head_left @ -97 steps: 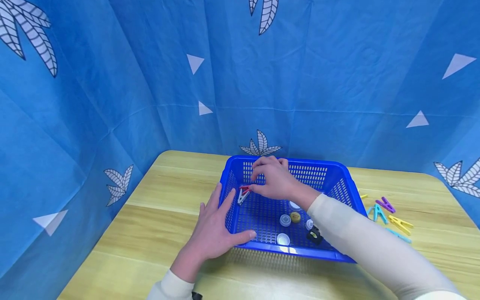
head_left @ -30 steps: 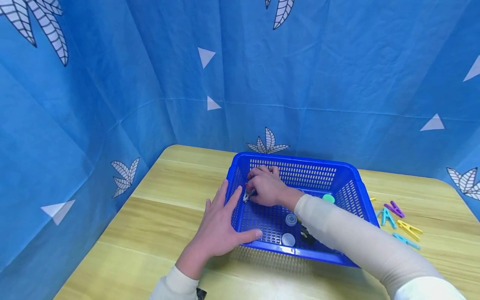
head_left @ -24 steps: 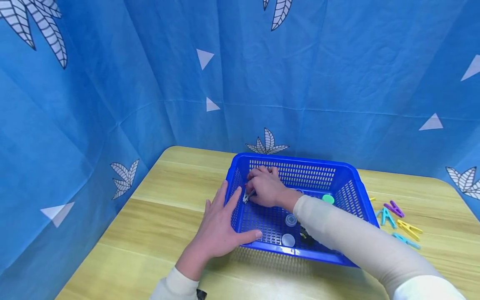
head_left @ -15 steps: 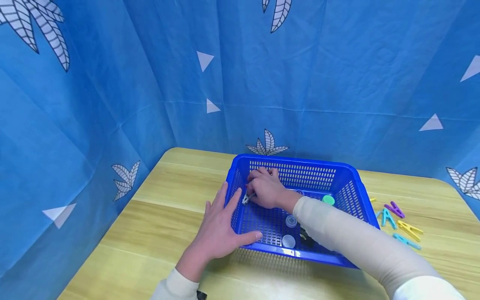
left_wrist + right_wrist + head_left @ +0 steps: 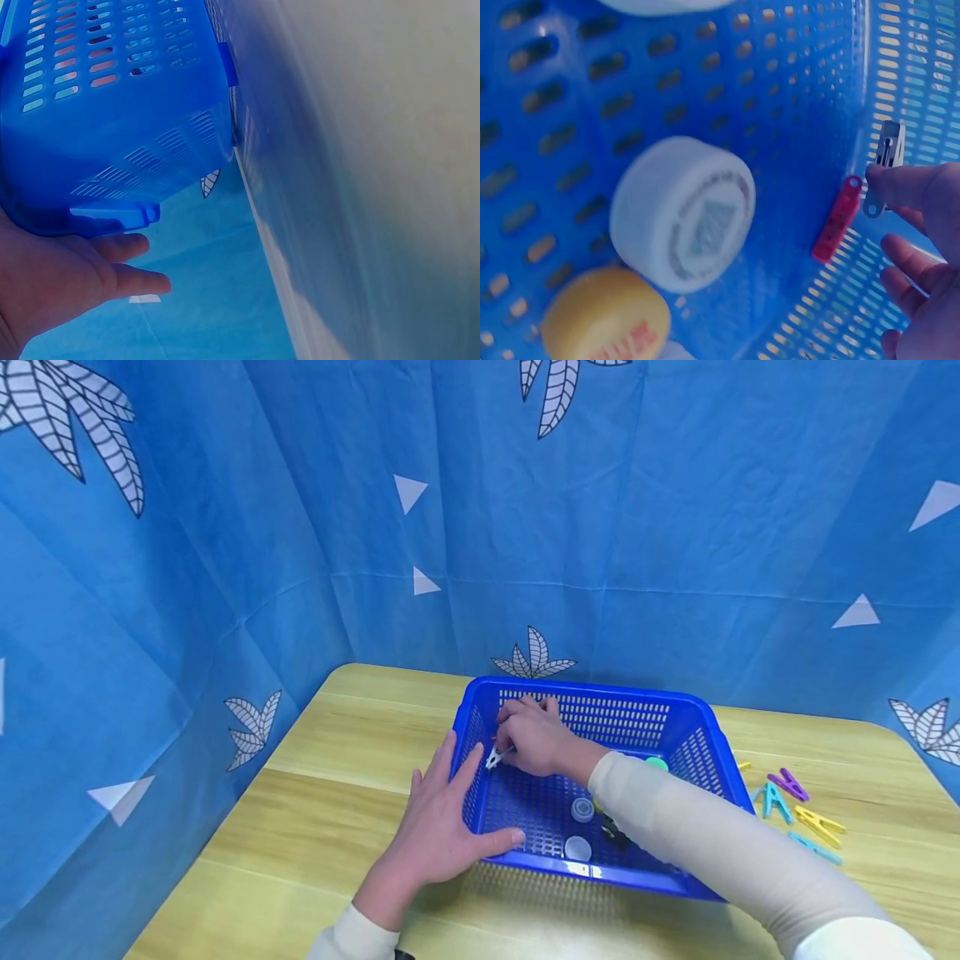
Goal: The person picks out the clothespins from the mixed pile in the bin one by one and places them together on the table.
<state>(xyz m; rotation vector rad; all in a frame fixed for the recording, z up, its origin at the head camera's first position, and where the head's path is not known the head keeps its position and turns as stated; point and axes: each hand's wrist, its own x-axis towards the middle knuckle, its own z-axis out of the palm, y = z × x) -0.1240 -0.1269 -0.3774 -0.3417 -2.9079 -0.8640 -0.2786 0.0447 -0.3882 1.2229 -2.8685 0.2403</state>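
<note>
A blue plastic basket stands on the wooden table. Inside its left end, my right hand pinches a greyish-white clothespin between thumb and index finger. A red clothespin lies beside it on the basket floor, nearly hidden by the hand in the head view. My left hand is spread, fingers straight, against the basket's left end, with its thumb over the front rim. In the left wrist view, part of the left hand shows by the basket's rim.
White bottle caps, a yellow cap, a green cap and a black object lie in the basket. To its right on the table are a purple clothespin, a yellow one and turquoise ones. A blue curtain hangs behind.
From hovering over the basket, my right hand has come down and taken hold of the greyish-white clothespin. Over the last second it has barely moved. My left hand stays at the basket's left end.
</note>
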